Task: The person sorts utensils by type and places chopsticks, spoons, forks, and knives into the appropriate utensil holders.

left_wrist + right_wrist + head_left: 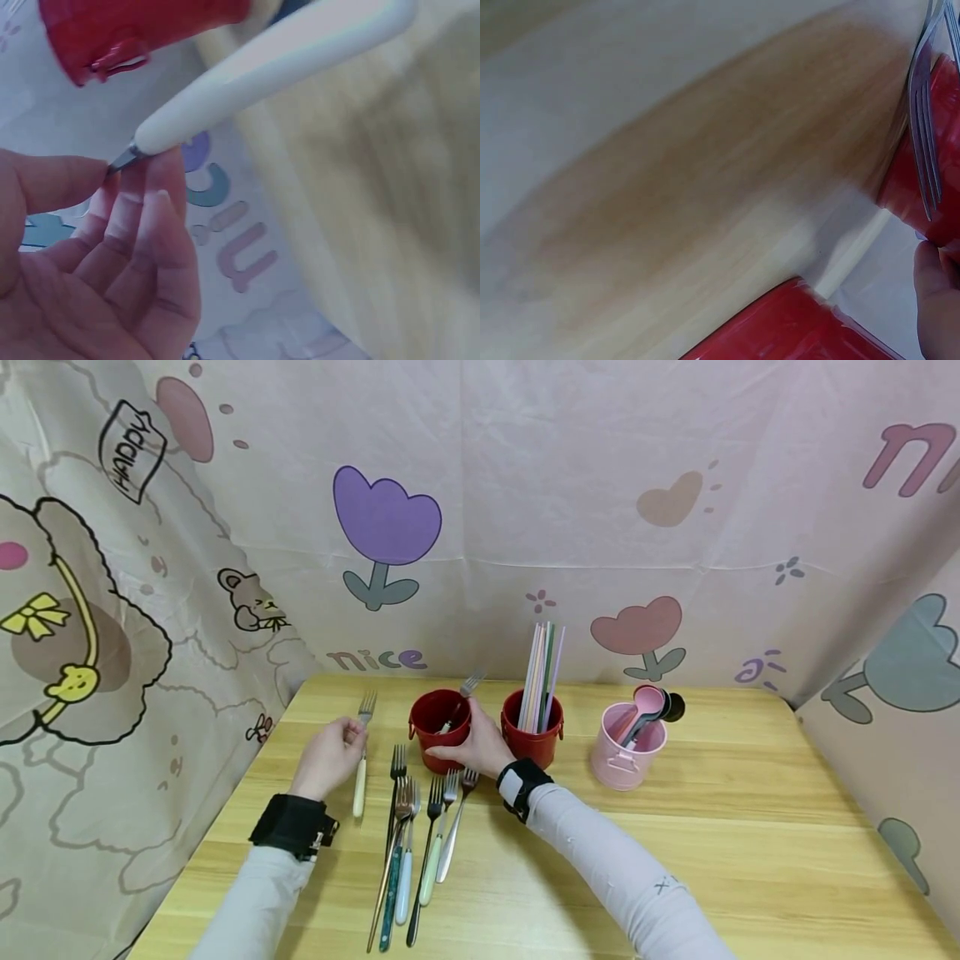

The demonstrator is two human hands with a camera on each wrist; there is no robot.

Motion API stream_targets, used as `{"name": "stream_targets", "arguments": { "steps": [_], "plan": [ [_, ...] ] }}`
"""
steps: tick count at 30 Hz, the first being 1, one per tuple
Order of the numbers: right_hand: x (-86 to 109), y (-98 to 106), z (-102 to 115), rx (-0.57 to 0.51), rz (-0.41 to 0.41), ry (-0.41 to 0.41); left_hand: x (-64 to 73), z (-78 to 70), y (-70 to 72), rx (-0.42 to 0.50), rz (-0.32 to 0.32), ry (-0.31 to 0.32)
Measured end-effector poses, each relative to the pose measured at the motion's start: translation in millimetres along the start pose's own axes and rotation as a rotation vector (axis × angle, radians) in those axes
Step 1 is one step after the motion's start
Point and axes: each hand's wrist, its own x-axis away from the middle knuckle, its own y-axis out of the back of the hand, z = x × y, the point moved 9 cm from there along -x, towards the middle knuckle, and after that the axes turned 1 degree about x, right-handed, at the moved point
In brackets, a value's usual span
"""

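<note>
My left hand [330,758] pinches a cream-handled fork [360,789] by its metal neck, between thumb and fingertips. The fork's tines point away from me and its handle toward me; in the left wrist view the pale handle [270,71] slants up to the right. With thumb across the front, my right hand [483,745] grips a small red bucket [437,765]. One fork [471,683] leans inside that bucket, tines up above the rim. Several forks [404,885] with differently coloured handles lie on the table before the bucket, tines toward it.
A second red bucket [534,747], holding several straws [538,681], stands just right of my right hand. Farther right is a pink bucket [618,770] with spoons [647,702]. A printed cloth [510,510] hangs behind the wooden table [720,877].
</note>
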Motion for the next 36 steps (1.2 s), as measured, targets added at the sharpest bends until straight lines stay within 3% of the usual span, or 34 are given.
{"name": "stream_targets", "arguments": {
  "steps": [6,15,23,36],
  "plan": [
    [0.0,-0.7,-0.4,-0.003,0.003,-0.002,-10.6,-25.9,16.6,0.069,-0.106,-0.063],
    [1.7,0.0,-0.1,0.006,-0.004,-0.007,-28.9,-68.7,28.8,0.108,-0.183,-0.152],
    [1.9,0.4,0.9,-0.001,-0.008,0.001,-39.9,-101.5,29.1,0.083,-0.174,-0.196],
    [-0.2,-0.6,-0.6,0.017,-0.004,0.016,-50.6,-132.9,17.8,0.120,-0.153,-0.257]
  ]
}}
